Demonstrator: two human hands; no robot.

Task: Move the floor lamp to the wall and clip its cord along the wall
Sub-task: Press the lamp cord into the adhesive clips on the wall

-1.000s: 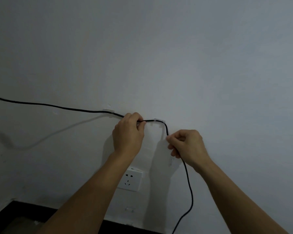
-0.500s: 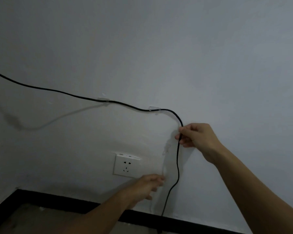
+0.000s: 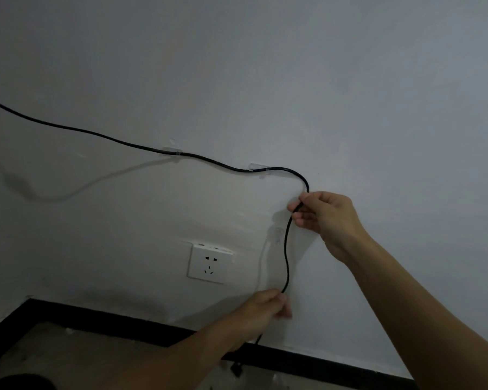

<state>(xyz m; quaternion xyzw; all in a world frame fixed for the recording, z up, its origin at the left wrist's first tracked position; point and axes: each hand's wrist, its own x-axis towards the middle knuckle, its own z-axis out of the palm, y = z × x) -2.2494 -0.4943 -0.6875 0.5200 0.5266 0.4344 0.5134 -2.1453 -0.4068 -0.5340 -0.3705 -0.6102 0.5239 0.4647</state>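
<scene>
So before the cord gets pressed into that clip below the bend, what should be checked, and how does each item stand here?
1. Cord seated in the first clip: ok.
2. Cord seated in the second clip: ok.
3. Right hand pinching the cord just under the bend: ok.
4. Left hand gripping the cord lower down: ok.
5. Cord lined up on the third clip: not ok, it hangs just right of it.
6. Plug reaches the socket: cannot tell; the cord's end lies dark on the floor.
</scene>
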